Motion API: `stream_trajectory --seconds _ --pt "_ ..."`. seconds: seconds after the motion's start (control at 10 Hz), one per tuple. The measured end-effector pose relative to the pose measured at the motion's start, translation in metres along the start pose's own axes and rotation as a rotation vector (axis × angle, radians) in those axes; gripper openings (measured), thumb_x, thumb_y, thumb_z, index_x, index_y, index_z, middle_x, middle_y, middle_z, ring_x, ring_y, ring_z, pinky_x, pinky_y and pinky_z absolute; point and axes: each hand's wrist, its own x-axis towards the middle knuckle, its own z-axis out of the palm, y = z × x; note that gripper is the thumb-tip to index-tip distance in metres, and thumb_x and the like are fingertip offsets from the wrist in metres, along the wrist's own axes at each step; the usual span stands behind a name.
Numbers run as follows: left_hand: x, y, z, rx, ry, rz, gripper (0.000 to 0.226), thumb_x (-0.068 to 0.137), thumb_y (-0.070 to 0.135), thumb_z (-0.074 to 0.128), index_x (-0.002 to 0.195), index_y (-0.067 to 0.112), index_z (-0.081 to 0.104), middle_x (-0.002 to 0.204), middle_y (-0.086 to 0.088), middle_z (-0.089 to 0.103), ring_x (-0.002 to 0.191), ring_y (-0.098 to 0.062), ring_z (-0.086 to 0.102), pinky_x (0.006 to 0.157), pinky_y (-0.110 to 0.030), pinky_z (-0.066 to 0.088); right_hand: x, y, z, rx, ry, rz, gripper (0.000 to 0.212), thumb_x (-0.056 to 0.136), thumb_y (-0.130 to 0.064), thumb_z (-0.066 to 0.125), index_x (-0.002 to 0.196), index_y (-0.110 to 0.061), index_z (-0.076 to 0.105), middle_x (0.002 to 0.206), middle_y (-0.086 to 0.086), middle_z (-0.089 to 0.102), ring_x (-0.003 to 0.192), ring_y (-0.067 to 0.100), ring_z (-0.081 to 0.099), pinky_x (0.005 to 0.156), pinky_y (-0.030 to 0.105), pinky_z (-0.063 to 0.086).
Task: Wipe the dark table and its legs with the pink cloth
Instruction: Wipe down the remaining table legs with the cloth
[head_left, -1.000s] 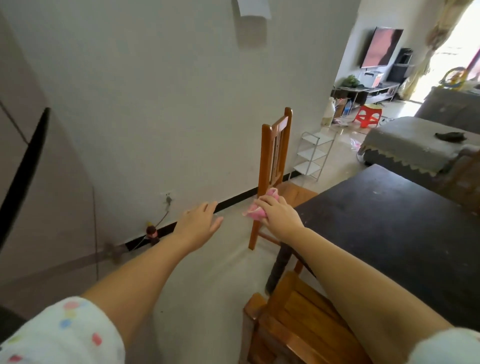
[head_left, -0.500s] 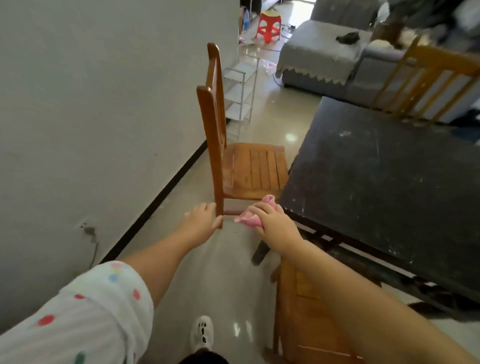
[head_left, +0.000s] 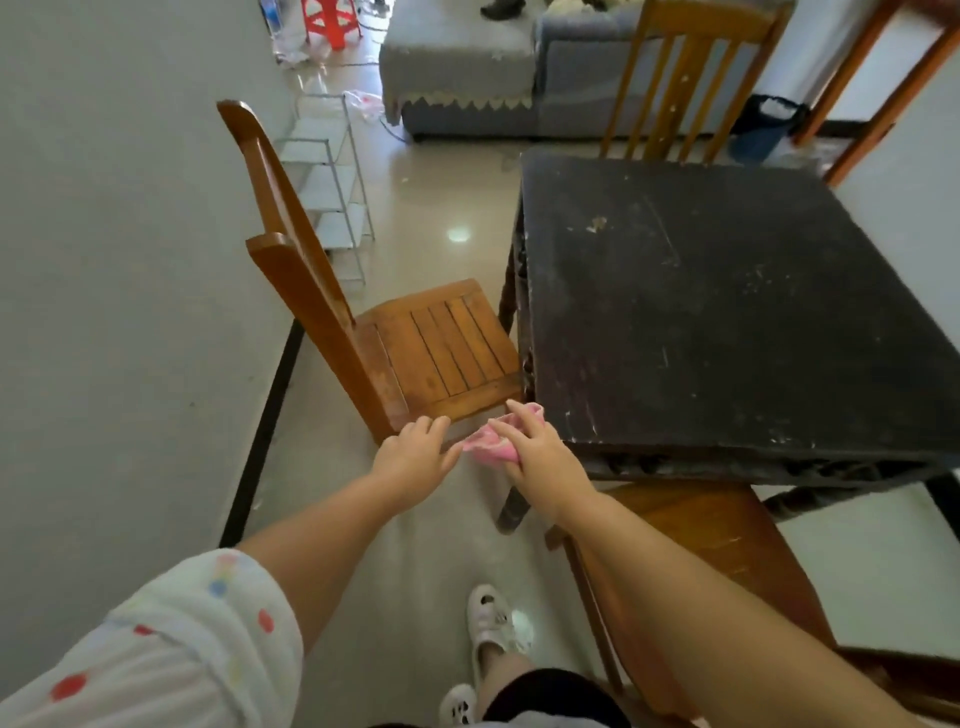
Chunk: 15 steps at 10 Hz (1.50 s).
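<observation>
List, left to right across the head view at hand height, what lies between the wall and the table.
Grey wall → black skirting strip → left hand → crumpled pink cloth → right hand gripping it → dark worn square table. The brown slatted wooden chair stands just beyond both hands.

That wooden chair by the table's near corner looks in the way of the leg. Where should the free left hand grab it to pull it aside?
Probably the near back post of the wooden chair, from the wall side. It stands tall and bare just ahead of the left hand, while the seat's other edge sits against the dark table.
</observation>
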Motion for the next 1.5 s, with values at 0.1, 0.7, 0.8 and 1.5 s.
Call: stream_trajectory --seconds 0.1,0.7,0.8,1.5 --pt "0.029 -0.012 -0.013 0.007 0.006 0.027 0.053 0.094 0.05 0.035 0.137 0.019 0.031 0.134 -0.004 0.044 0.119 -0.021 0.045 0.094 -0.035 0.043 0.028 0.002 0.001 0.16 0.011 0.097 0.057 0.093 -0.028 0.054 0.144 -0.021 0.032 0.158 0.001 0.006 0.141 0.017 0.022 0.111 0.025 0.027" --pt "0.137 -0.105 0.005 0.081 -0.441 0.577 0.05 0.095 0.038 0.037 0.14 0.018 0.028 0.14 -0.005 0.038 0.123 -0.023 0.041 0.099 -0.041 0.041 0.07 -0.087 0.12 0.712 0.434 1.189 0.042 0.097 -0.038 0.04 0.137 -0.025 0.039 0.131 0.005 0.054 0.12 0.024 0.051 0.1 0.036 0.04" --pt "0.136 -0.1 0.039 0.092 -0.473 0.609 0.049 0.096 0.036 0.036 0.14 0.017 0.026 0.138 -0.007 0.039 0.122 -0.025 0.044 0.098 -0.04 0.043 0.057 -0.07 0.146 0.949 0.629 1.414 0.032 0.096 -0.033 0.046 0.121 -0.013 0.049 0.101 0.004 0.059 0.097 0.022 0.057 0.089 0.035 0.043" --pt "0.255 -0.034 0.356 -0.961 -0.465 0.977 0.057 0.075 0.054 0.053 0.124 0.03 0.038 0.113 0.015 0.053 0.105 -0.004 0.052 0.099 -0.033 0.041 0.148 0.178 0.421 1.159 1.654 0.719 0.051 0.095 -0.046 0.036 0.129 -0.01 0.049 0.105 0.003 0.064 0.095 0.012 0.062 0.076 0.019 0.05"
